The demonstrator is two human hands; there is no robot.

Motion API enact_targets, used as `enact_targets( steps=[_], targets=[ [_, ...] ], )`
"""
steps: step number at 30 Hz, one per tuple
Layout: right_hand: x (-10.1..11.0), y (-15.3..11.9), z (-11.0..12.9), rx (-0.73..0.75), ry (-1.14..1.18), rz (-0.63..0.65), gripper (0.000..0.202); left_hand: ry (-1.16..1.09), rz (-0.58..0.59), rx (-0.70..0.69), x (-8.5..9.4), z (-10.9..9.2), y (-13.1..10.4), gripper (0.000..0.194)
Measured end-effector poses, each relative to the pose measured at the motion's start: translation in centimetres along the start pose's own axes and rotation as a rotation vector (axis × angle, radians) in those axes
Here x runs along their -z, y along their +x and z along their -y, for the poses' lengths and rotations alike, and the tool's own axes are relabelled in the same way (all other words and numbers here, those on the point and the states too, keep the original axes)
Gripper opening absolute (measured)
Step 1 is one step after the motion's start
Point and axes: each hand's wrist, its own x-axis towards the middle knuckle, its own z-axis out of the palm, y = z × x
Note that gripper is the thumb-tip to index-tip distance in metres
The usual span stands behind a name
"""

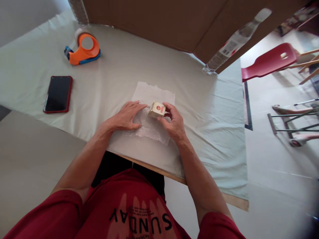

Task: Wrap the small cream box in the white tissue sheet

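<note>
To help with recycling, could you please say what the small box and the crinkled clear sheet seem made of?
Small box: probably matte printed card, from its flat faces and edges. Crinkled clear sheet: likely thin, glossy plastic, being translucent with glints.

Small box (157, 109): cream, printed with an orange-red disc and a smaller red mark beside it
Wrapping sheet (153, 93): whitish and translucent, with a glossy, bubbly texture on the nearer part
Tablecloth (119, 63): pale grey-green, streaked by soft grey fold shadows
Table edge (236, 201): light wood brown
Tape dispenser (94, 50): bright orange, with blue along the base
Phone (58, 93): black screen, red case
Cardboard panel (149, 23): plain brown
Bottle (230, 46): clear, white cap, white label with red and dark print
Chair (271, 61): deep red seat, tan legs
Shirt (99, 205): red, black lettering over paler streaks
Floor (264, 166): pale grey
</note>
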Motion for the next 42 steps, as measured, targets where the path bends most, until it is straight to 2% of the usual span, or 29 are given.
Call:
enact_targets(
  steps=[9, 15, 18, 20, 23, 26, 29, 31, 33, 37, 39, 42],
  targets=[
    [-0.5, 0.3, -0.1, 0.037, -0.105, 0.162, 0.052, -0.028, -0.029, -0.017, -0.1, 0.0, -0.1, 0.083],
    [-0.4, 0.2, 0.0, 0.085, -0.147, 0.148, 0.056, -0.102, -0.052, 0.011, 0.4, -0.1, -0.3, 0.080],
    [0.6, -0.2, 1.8, 0.156, -0.205, 0.046, 0.052, -0.199, -0.158, 0.101, 0.6, -0.1, -0.3, 0.074],
    [1.5, -1.0, 3.6, 0.209, -0.251, 0.008, 0.037, -0.245, -0.239, 0.176, 0.7, -0.1, -0.3, 0.069],
    [1.9, -2.7, 5.9, 0.324, -0.301, 0.227, 0.029, -0.269, -0.327, 0.216, 0.6, 0.0, -0.2, 0.058],
    [0.5, -4.6, 6.5, 0.402, -0.496, 0.359, 0.031, -0.281, -0.360, 0.237, 0.5, -0.2, -0.1, 0.051],
    [-1.4, -5.7, 5.9, 0.413, -0.680, 0.299, 0.019, -0.300, -0.355, 0.259, 0.7, -0.7, -0.1, 0.048],
    [-2.0, -5.6, 5.6, 0.408, -0.696, 0.217, 0.020, -0.350, -0.337, 0.245, 1.2, -1.1, -0.3, 0.046],
    [-1.8, -5.0, 5.7, 0.391, -0.648, 0.149, 0.020, -0.453, -0.302, 0.204, 1.8, -1.5, -0.6, 0.048],
    [-0.5, -2.9, 6.3, 0.301, -0.567, 0.079, 0.016, -0.687, -0.210, 0.104, 2.8, -1.5, -1.3, 0.062],
    [0.0, -1.7, 6.3, 0.264, -0.547, 0.069, 0.013, -0.698, -0.164, 0.058, 2.9, -1.2, -1.3, 0.068],
    [0.4, -0.1, 5.8, 0.230, -0.492, 0.065, 0.013, -0.582, -0.122, 0.029, 2.6, -0.8, -1.2, 0.079]
  ],
)
